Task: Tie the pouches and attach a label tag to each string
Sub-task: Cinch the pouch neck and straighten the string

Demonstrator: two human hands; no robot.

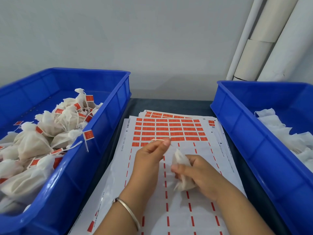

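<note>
The person is working on the tying step. The right hand (196,173) is gripping a small white pouch (182,162) around its body, holding it just above the sheet of labels (169,131) lying on the table (191,104). The left hand (150,155) is pinching the pouch's string (158,140) between fingertips and seems to be pulling it up and away to the left, so the two hands are sitting slightly apart with the string running between them. The pouch's neck looks gathered, though whether a knot is already made cannot be told.

Next, judging by the task, the string is going to need one orange label peeled from the remaining rows and folded over its end. The finished pouch would probably then join the tagged pouches (50,126) in the left bin (108,109), while the right bin (237,122) is holding untied ones (277,131).
</note>
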